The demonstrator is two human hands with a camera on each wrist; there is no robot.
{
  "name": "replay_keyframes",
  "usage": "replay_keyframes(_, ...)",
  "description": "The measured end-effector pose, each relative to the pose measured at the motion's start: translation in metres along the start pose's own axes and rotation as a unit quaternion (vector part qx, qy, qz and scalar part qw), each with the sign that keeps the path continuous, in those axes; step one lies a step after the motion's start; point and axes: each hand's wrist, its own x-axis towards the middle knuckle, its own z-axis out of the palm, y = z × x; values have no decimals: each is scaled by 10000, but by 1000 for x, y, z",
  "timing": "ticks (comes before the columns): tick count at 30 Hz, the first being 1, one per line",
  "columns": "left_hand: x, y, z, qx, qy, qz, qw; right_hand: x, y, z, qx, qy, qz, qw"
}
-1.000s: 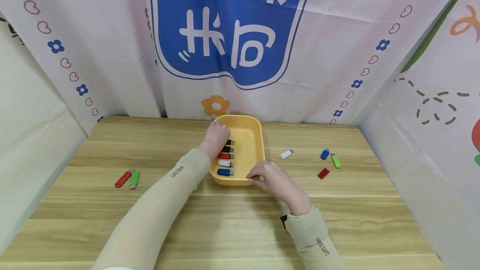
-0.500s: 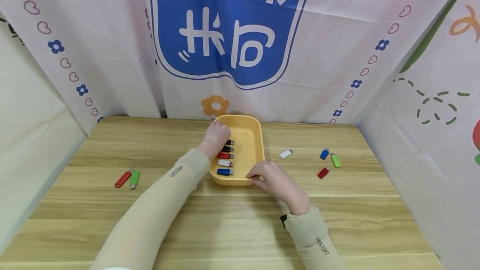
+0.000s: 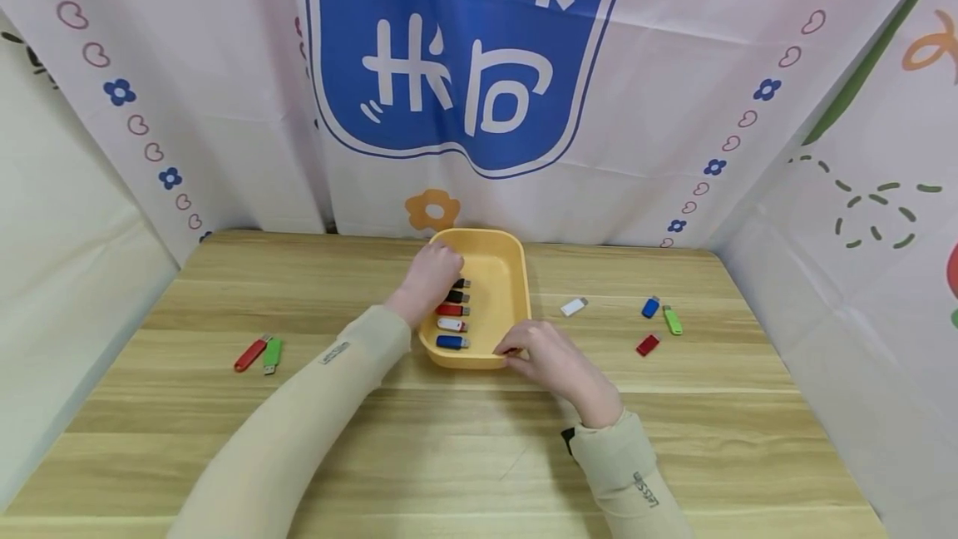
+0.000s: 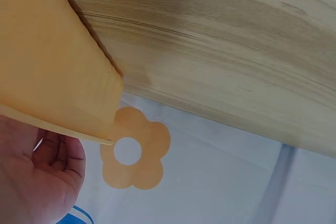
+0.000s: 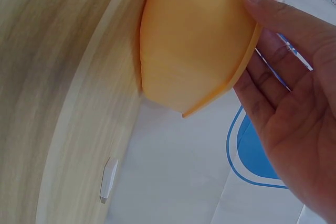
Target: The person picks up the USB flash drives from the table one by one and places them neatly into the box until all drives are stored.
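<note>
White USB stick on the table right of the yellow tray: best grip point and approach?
Pinch the white USB stick across its narrow width at mid-body, coming straight down from above. It lies flat on the table, slightly angled, with open wood all round and the yellow tray well to its left, so both long edges look free. The right hand is the nearer one.

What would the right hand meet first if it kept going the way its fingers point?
The right hand already touches the yellow tray at its near right corner; pushing on, it would likely reach the blue USB stick first, though depth is unclear.
</note>
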Motion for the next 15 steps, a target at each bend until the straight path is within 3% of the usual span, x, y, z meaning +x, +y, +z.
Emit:
replay_keyframes(5,-5,1,-2,-963,410,-255,9942,0,-1,-1,-49,0,-28,10000)
replay_keyframes(15,-19,0,-17,-1013,737,-329,9916,0,-1,-1,-53,5,6,10000)
